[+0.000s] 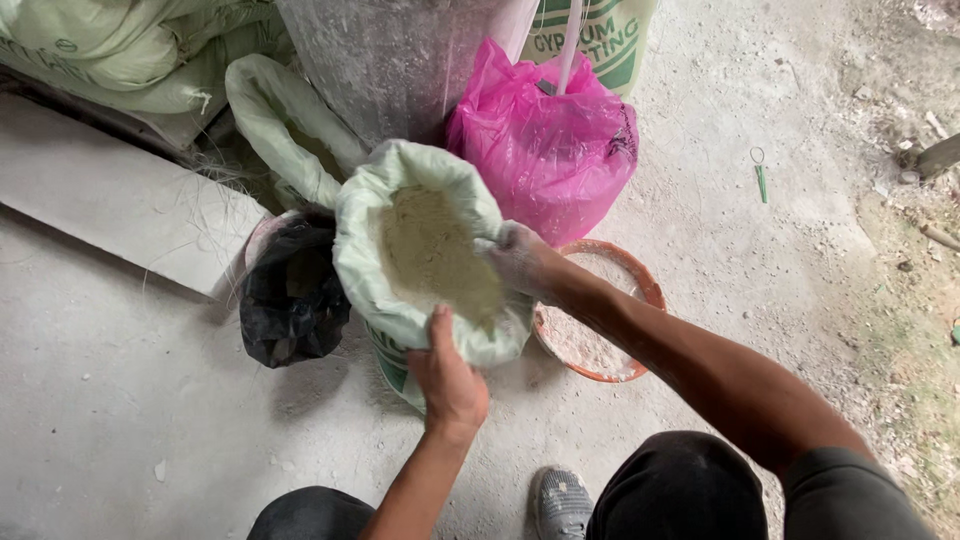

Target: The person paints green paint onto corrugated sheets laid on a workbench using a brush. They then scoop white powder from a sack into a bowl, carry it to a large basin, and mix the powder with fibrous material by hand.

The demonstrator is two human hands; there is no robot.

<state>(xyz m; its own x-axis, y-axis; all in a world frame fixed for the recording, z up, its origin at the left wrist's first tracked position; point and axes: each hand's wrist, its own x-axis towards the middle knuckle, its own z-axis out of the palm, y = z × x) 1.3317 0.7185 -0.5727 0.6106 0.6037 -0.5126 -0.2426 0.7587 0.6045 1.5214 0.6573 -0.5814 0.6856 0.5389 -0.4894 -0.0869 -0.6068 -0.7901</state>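
Sack of pale powder stands open on a dusty concrete floor; left hand grips its near rim, right hand pinches the far rim. Orange bowl sits just right, pink bag behind, black bag left.

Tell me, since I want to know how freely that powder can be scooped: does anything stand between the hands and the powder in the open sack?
Nothing visible does. The left hand grips the near rim of the pale green sack, the right hand reaches in over the far rim, and the yellowish powder lies uncovered.
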